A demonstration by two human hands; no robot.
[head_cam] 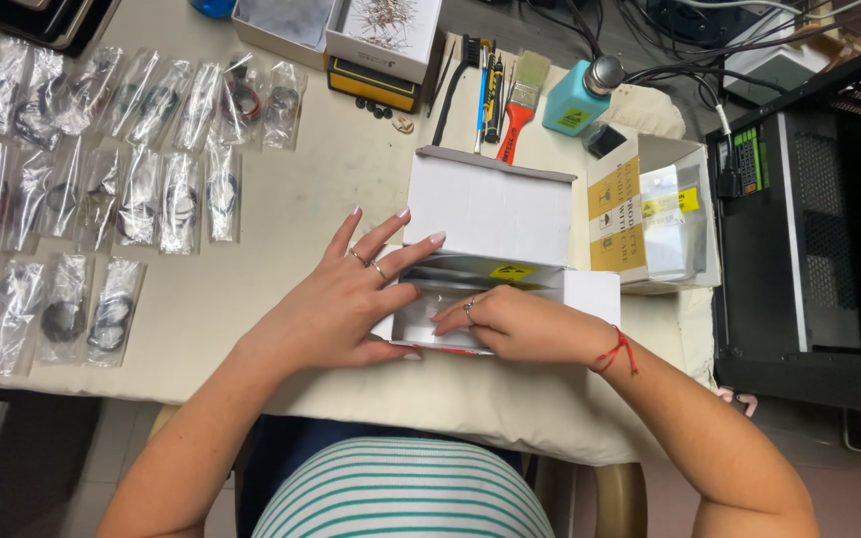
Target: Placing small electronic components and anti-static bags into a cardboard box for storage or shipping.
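Across the left third of the frame, rows of small clear plastic bags holding dark rings [102, 189] lie flat on the cream-coloured desk [291, 199]. Just right of them, near the middle, the left hand [351, 299] lies spread, fingers fanned and nearly straight, its fingertips resting on the left end of an open white cardboard box [490, 249] and its thumb along the box's near edge; it presses rather than grips. The box sits at the centre of the frame, close to the desk's near edge, its lid flap raised at the far side. The right hand [510, 321] reaches into the box from the right, fingers loosely curled inside the opening; whether they have hold of anything I cannot tell. Above the box, at the upper middle, lies a red-handled flat paintbrush [522, 100], with a teal dispenser bottle [575, 100] beside it. At the far right stands a black metal case [819, 229].
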